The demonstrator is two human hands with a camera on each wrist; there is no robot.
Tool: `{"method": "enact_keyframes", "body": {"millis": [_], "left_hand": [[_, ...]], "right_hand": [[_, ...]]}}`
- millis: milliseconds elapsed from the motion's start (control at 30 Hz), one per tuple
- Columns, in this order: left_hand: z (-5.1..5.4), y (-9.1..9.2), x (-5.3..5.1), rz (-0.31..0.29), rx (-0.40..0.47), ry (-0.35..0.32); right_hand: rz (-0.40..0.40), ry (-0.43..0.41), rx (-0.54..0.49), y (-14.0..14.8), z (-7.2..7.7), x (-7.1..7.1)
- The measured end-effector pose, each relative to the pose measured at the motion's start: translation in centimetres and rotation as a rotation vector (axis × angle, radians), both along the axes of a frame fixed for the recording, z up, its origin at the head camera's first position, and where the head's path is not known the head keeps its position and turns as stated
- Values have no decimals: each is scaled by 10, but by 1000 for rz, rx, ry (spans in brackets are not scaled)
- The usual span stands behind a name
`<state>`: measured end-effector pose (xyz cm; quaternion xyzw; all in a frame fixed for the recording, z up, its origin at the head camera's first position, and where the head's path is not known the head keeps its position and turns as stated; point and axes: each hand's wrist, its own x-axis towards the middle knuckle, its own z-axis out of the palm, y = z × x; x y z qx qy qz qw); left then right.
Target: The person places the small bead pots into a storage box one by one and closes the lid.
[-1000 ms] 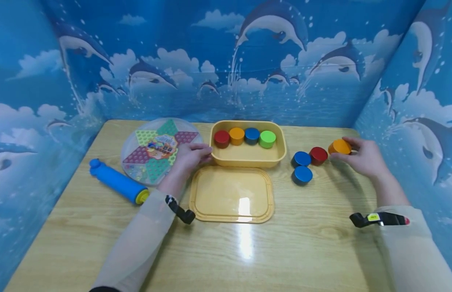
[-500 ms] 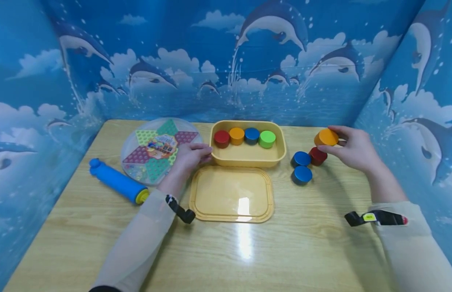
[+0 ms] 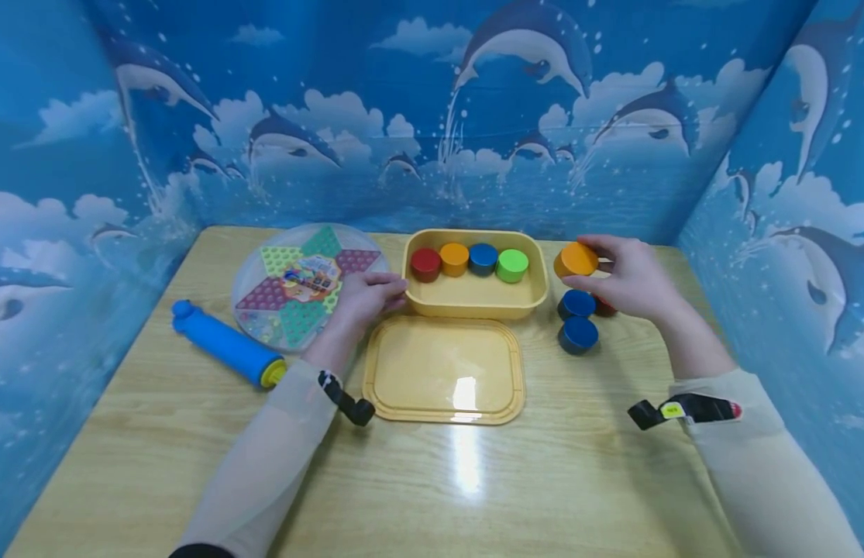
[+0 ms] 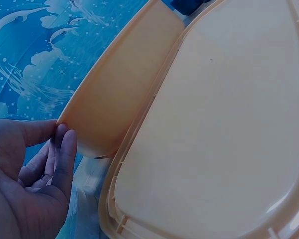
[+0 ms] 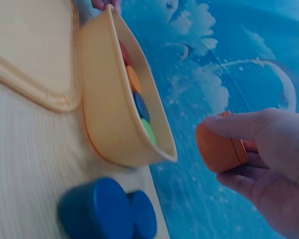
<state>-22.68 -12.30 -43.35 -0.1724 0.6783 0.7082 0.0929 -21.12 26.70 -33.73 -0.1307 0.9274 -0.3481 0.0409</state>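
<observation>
My right hand (image 3: 630,279) pinches a small orange round container (image 3: 574,261) between thumb and fingers. It is held in the air just right of the yellow plastic box (image 3: 473,311). A seam runs around the container in the right wrist view. At the box's left end, my left hand (image 3: 365,301) pinches the rim near a corner, as the left wrist view shows. In a row along the box's back side sit round containers: red (image 3: 425,265), orange (image 3: 454,259), blue (image 3: 483,260) and green (image 3: 512,266).
Two blue round containers (image 3: 579,336) stand right of the box, with a red one (image 3: 606,308) partly hidden by my right hand. The box's flat yellow lid (image 3: 442,364) lies in front. Left are a Chinese checkers board (image 3: 299,310) and a blue pump-like cylinder (image 3: 225,345).
My right hand has lifted the orange container from the table and carried it left, over the red and blue ones, toward the box. My left hand has stayed at the rim.
</observation>
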Motion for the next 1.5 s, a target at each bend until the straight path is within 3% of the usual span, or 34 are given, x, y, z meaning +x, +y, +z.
{"method": "enact_keyframes", "body": {"millis": [333, 667, 933, 1500], "left_hand": [[-1, -1, 1, -5, -4, 5], [0, 0, 1, -1, 32, 13], [3, -1, 4, 3, 75, 16], [0, -1, 1, 3, 67, 7]], "right_hand": [[114, -14, -47, -41, -16, -7], [186, -6, -42, -73, -22, -12], [262, -27, -80, -99, -30, -26], [348, -76, 3, -143, -51, -55]]}}
